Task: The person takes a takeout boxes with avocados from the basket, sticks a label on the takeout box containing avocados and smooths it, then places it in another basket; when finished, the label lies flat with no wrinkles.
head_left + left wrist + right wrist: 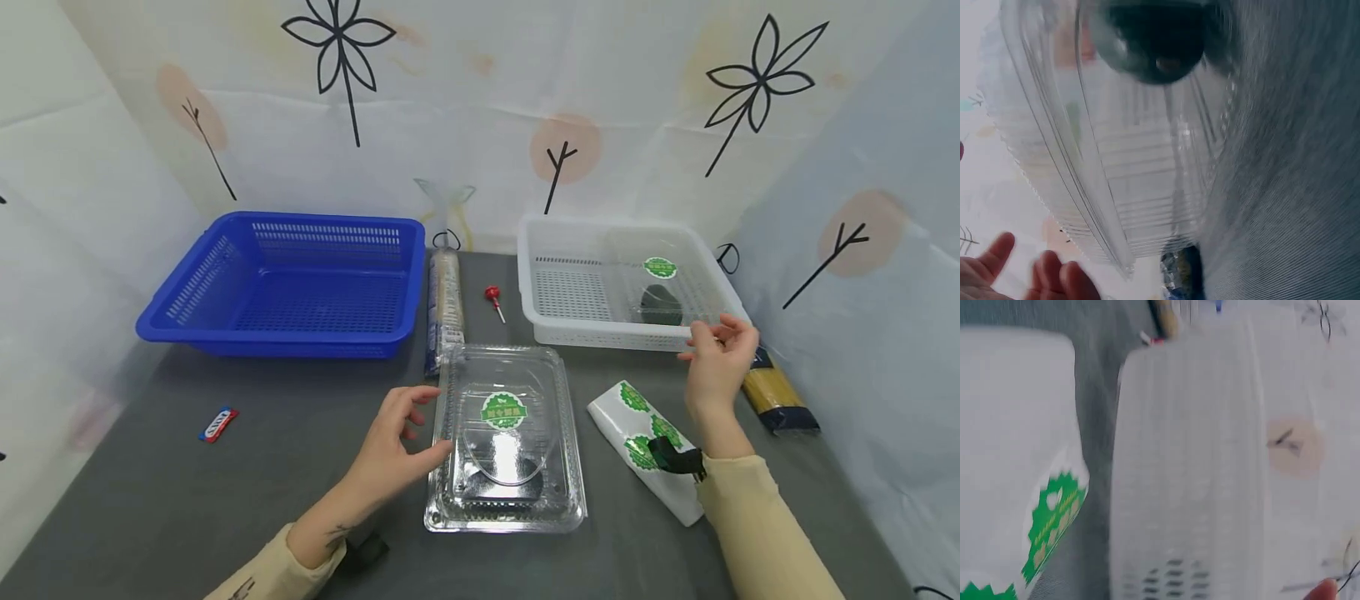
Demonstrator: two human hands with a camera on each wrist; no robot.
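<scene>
A clear plastic clamshell box (504,450) sits at the front middle with a green round sticker (504,411) on its lid. Through its wall shows a dark green, rounded item (1154,44). My left hand (393,446) is beside the box's left edge, fingers loosely bent and spread from the thumb. My right hand (720,367) hovers by the front right corner of the white basket (609,333), fingers loosely curled, nothing visible in them. Inside that basket lies another clear box (626,275) with a green sticker and a dark item. Only a fingertip (1322,590) enters the right wrist view.
A sheet of green stickers (637,450) lies below my right forearm. The blue basket (277,346) stands back left. Between the baskets are a long packet (446,304) and a red lollipop (492,293). A small wrapped candy (218,424) lies left, a pasta packet (780,396) right.
</scene>
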